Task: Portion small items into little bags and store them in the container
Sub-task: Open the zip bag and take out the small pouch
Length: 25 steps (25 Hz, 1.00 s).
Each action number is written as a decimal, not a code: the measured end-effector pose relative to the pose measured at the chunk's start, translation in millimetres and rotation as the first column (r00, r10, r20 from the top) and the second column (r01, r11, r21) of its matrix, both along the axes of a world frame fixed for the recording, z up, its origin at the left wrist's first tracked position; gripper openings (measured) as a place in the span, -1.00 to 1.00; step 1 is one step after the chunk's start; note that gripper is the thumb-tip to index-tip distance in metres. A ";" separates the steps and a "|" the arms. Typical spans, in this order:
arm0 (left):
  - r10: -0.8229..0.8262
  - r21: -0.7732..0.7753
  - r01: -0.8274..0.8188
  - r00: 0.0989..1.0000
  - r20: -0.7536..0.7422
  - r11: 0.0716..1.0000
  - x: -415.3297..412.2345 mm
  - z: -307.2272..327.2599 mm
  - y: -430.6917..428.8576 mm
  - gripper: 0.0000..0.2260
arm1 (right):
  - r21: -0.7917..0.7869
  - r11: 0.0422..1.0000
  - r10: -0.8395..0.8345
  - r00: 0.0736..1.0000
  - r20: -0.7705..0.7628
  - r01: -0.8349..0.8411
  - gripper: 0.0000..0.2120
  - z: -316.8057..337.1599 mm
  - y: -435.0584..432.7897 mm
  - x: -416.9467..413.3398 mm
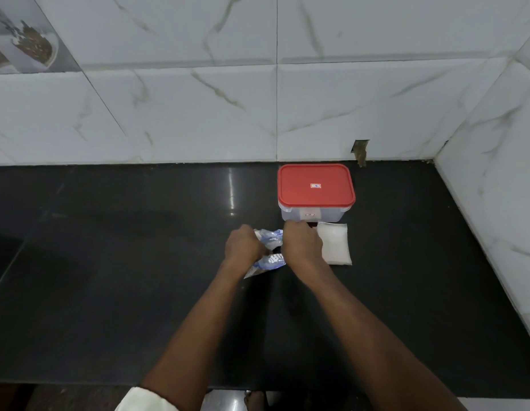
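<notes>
Black desk (109, 262) | left grip (243, 244) and right grip (301, 244) both clenched on crumpled blue-white packet (272, 261), mid-desk | white bag (336, 244) flat, just beside right grip | red-lidded container (315, 188) behind, lid on

We count one container (332, 213), clear-walled, with one red lid (299, 194) on it. The lid carries one small sticker (315, 186), and the container's near wall carries one label (310, 215). Just in front of the container lies one bag (336, 244) filled with something white, the only filled bag we see. To the front left of the container there is one crumpled blue-and-white printed packet (271, 261). We count two hands, the left hand (243, 243) and the right hand (301, 243), both in front of the container, at that packet. Behind the container, to its right, the wall tile has one broken hole (360, 149). Under the container there is one black counter (109, 262).
</notes>
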<state>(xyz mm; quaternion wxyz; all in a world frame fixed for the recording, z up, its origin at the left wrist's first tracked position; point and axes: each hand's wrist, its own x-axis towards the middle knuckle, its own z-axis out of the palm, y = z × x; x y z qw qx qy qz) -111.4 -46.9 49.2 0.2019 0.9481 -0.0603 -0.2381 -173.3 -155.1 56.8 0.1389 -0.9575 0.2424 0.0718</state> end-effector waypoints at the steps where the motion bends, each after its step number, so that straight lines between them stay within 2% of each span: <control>1: -0.014 0.025 0.015 1.000 -0.021 1.000 -1.6 -0.4 1.0 -0.64 | 0.013 1.000 -0.006 1.000 -0.005 0.006 -0.77 -1.9 3.3 0.3; 5: -0.037 0.096 0.030 0.996 0.080 0.995 -7.8 -4.0 2.4 -0.73 | -0.022 1.000 0.002 0.999 -0.038 -0.003 -0.74 -8.6 14.2 -2.3; 7: -0.008 0.097 -0.006 0.990 0.140 0.995 -13.8 -3.6 3.5 -0.74 | -0.054 0.998 -0.041 0.999 0.003 0.041 -0.74 -9.8 16.9 -3.2; 9: 0.048 0.057 -0.055 0.991 0.125 0.997 -17.8 -3.9 7.8 -0.74 | -0.038 0.997 -0.067 0.998 0.016 0.068 -0.74 -10.9 13.8 -4.9; 11: 0.186 -0.117 -0.190 0.981 -0.045 0.975 -12.4 -3.0 14.3 -0.73 | 0.057 0.994 -0.092 0.996 -0.007 0.093 -0.71 -12.3 3.3 -7.4; 13: 0.263 -0.294 -0.360 0.910 -0.321 0.885 -6.1 4.0 17.2 -0.77 | 0.238 0.960 -0.149 0.989 -0.015 0.148 -0.63 -13.1 -7.9 -8.7; 15: 0.289 -0.377 -0.452 0.863 -0.414 0.808 -2.0 8.1 18.6 -0.88 | 0.326 0.926 -0.215 0.976 0.039 0.191 -0.58 -12.5 -10.4 -9.6; 17: 0.358 -0.438 -0.519 0.844 -0.400 0.734 -1.3 3.0 17.9 -0.90 | 0.222 0.954 -0.228 0.969 0.092 0.203 -0.67 -11.7 -3.2 -11.4; 19: 0.395 -0.457 -0.529 0.845 -0.360 0.715 -4.8 -4.9 12.8 -0.89 | 0.119 0.972 -0.221 0.966 0.136 0.205 -0.74 -15.5 6.6 -14.3; 22: 0.398 -0.378 -0.461 0.887 -0.235 0.803 -11.8 -15.0 7.6 -0.76 | 0.109 0.971 -0.225 0.965 0.132 0.212 -0.77 -23.8 13.6 -14.1; 25: 0.407 -0.357 -0.436 0.900 -0.157 0.826 -15.6 -15.8 7.1 -0.80 | 0.104 0.967 -0.251 0.946 0.207 0.233 -0.78 -27.7 13.1 -11.4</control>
